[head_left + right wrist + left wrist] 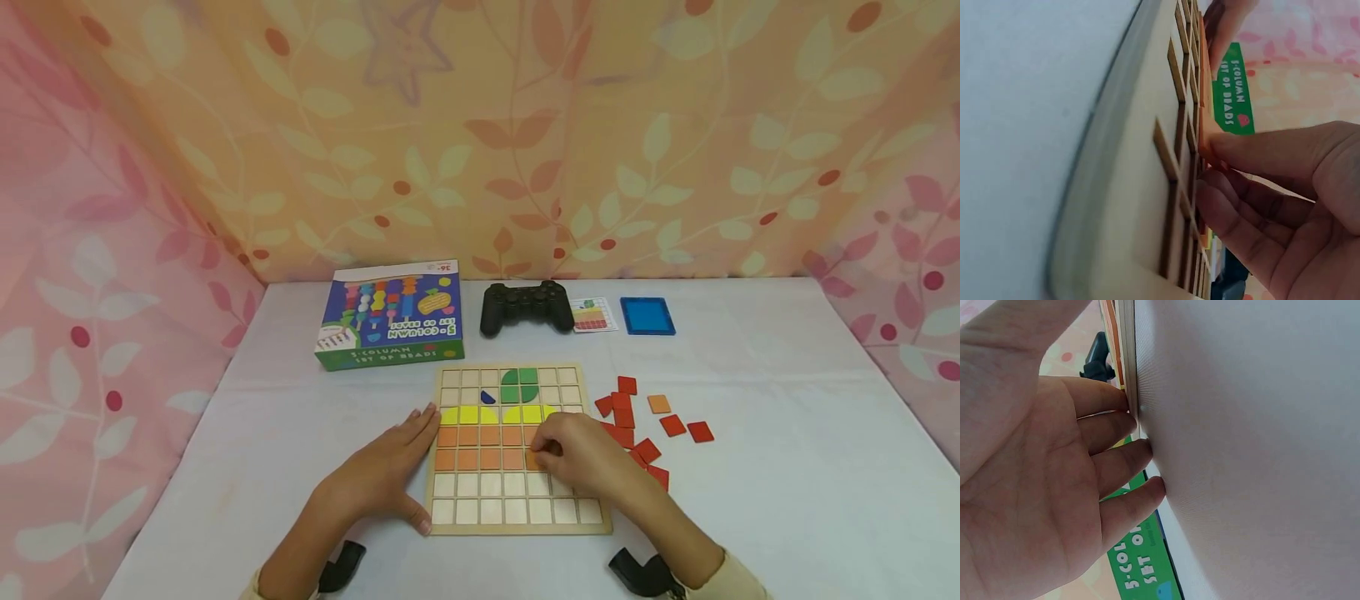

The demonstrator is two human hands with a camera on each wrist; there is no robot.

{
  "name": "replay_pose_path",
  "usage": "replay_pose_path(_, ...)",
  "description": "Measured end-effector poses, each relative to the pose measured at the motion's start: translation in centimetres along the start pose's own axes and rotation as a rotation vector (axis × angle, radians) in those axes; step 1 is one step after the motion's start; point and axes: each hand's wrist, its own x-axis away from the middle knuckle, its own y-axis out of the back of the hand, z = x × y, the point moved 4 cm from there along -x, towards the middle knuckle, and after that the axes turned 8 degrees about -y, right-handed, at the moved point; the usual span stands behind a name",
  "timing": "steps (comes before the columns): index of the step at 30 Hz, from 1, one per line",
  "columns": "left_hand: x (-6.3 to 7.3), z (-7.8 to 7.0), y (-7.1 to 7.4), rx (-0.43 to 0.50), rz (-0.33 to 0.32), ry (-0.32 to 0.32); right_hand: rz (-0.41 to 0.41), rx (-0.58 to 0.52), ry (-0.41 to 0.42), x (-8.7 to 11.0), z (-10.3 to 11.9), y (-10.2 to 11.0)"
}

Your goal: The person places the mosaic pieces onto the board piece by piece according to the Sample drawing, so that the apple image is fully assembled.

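R hand (577, 450), thumb & fingers nearly together, pinches flat sq. orange tile (535, 460) at 5th col. from L of pale wooden grid board (517, 530); L hand (378, 468), fingers straight, touches board's L edge. Prob. seating step; next move likely needs tile squared up, then pressed flat.

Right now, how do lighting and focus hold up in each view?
Head view: soft, even light, the lines of the grid board legible; left wrist view: left fingers dim, tablecloth greyish; right wrist view: the grid board's near corner blurred, right fingers sharper.
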Motion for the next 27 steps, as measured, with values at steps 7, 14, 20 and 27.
replay_pose_path(7, -0.1, 0.0, 0.0, 0.001, 0.003, 0.008, -0.008, 0.076, 0.035, 0.2, 0.2, -0.5)
replay_pose_path(14, -0.1, 0.0, -0.1, 0.001, -0.003, 0.002, -0.016, 0.062, 0.032, 0.2, -0.1, 0.4)
replay_pose_path(20, -0.1, -0.1, 0.0, -0.004, -0.004, 0.002, -0.073, 0.103, -0.068, 0.3, -2.3, 4.7)
replay_pose_path(27, -0.1, -0.2, 0.0, -0.003, -0.006, 0.000, -0.106, 0.139, -0.338, 1.3, -8.5, 10.3)
